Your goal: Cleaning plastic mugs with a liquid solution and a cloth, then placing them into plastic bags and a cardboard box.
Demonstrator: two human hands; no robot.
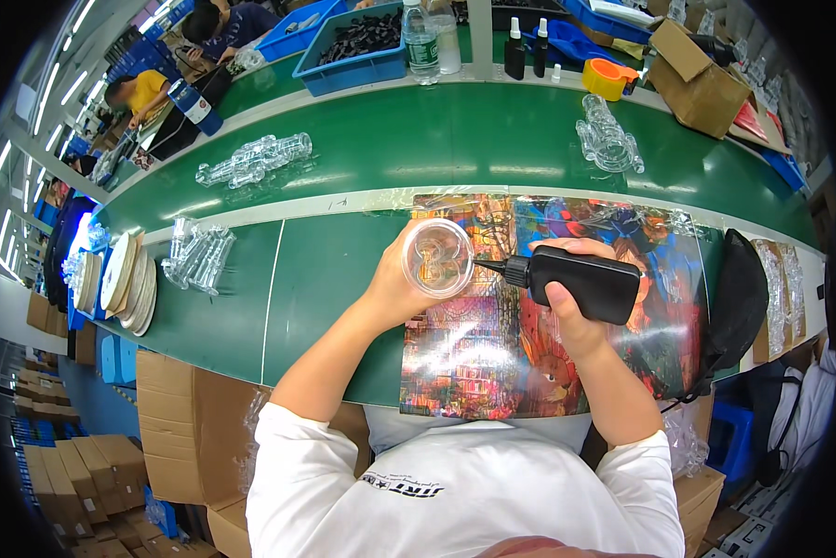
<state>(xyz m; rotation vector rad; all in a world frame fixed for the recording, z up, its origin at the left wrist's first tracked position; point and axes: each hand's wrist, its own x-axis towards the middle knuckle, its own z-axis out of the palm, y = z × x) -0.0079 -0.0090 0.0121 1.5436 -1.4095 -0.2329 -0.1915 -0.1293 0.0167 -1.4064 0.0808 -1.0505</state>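
My left hand [392, 286] is wrapped around a clear round plastic part [438, 259], shaped like a cup with a thick rim and curved shapes inside. In my right hand [578, 327] lies a black squeeze bottle [590, 284], tilted on its side. Its narrow dark nozzle [500, 268] points left, and the tip is at the right rim of the clear part; whether it touches I cannot tell. Both hands are above a glossy mat with a colourful printed picture [553, 367], which lies on the green bench [329, 246].
Clear plastic assemblies lie on the bench: a cluster [199, 256] at left, one [258, 160] farther back, another [608, 135] at right. White spools [125, 284] stand at the left edge. Behind are a blue bin [353, 51], small black bottles [515, 51] and a tape roll [606, 79]. A black bag [739, 298] hangs at right.
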